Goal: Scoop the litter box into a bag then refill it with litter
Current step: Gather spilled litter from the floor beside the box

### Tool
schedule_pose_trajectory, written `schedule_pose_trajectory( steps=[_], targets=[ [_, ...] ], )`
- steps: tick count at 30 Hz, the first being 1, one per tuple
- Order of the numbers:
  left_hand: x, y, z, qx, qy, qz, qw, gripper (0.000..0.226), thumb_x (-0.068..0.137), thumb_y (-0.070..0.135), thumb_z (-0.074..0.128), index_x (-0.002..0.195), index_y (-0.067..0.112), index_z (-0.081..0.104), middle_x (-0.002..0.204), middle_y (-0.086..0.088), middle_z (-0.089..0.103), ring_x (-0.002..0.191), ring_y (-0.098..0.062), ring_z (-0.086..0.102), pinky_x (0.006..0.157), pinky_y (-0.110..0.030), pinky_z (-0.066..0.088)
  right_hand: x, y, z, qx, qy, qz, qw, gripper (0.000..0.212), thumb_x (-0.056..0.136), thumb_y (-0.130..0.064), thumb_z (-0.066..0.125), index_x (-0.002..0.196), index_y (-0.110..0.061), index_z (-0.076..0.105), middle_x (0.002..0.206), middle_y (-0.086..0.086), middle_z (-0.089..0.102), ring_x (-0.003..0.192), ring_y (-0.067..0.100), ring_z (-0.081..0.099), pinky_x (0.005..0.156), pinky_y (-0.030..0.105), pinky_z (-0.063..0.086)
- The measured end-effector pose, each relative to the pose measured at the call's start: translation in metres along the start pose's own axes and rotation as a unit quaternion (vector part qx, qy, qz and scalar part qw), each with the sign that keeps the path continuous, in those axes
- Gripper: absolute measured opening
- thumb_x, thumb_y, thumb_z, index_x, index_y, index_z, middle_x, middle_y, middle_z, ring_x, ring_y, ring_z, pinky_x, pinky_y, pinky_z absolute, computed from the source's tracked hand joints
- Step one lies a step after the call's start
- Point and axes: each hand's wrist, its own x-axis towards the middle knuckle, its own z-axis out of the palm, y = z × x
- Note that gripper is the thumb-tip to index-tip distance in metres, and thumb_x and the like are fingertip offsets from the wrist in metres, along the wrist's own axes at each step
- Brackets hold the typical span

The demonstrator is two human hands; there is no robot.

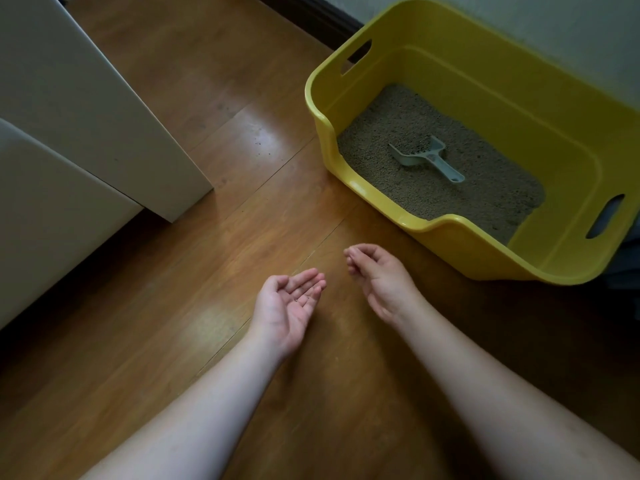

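Two bare hands over the floor, scoop lying in the litter

Both forearms reach forward low over the wooden floor [173, 306], nearest the camera. The left hand [289, 303] lies palm up, its fingers [311, 282] straight and close together, slightly cupped; a few dark specks sit on the palm, probably litter grains, and the cupping looks meant to keep them from rolling off. Just beside it, apart from it, the right hand [377, 275] is turned on its edge with its fingers [356, 256] loosely curled, tips drawn near the thumb. Whether they pinch a grain I cannot tell; nothing larger is held.

Beyond the right hand, near the floor's far right corner against the wall, stands the box [571, 161], a smooth glossy yellow plastic tub with rounded corners, slot handles in its end walls and a near wall dipped low for entry. Its bottom is covered by litter [398, 133], fine, grey-tan and granular, spread fairly flat. On it, near the middle, rests the scoop [424, 159], pale grey plastic, bowl toward the left end, handle toward the right, parked within easy reach. No bag shows.

At the floor's left edge stands pale cabinets [86, 109], flat and matte.
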Motion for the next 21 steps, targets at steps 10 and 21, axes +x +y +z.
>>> schedule_pose_trajectory(
  steps=[10,21],
  targets=[
    [0.001,-0.009,0.007,0.013,-0.018,-0.009,1.000,0.044,0.098,0.018,0.029,0.099,-0.010,0.063,0.089,-0.025,0.072,0.096,-0.032,0.065,0.084,-0.030,0.054,-0.002,-0.001,-0.023,0.152,-0.056,0.069,0.984,0.020,0.093,0.002,0.043,0.091,-0.009,0.060,0.075,0.004,0.062,0.073,0.012,0.059,0.071,0.021,0.051],
    [-0.001,-0.007,0.013,0.018,-0.023,-0.009,1.000,0.044,0.097,0.016,0.028,0.098,-0.011,0.063,0.088,-0.025,0.073,0.095,-0.032,0.066,0.079,-0.028,0.057,0.027,-0.008,-0.030,-0.051,0.070,0.074,0.993,0.027,0.080,0.004,0.027,0.067,-0.009,0.047,0.063,0.005,0.040,0.052,0.014,0.032,0.050,0.025,0.026]
  ],
)
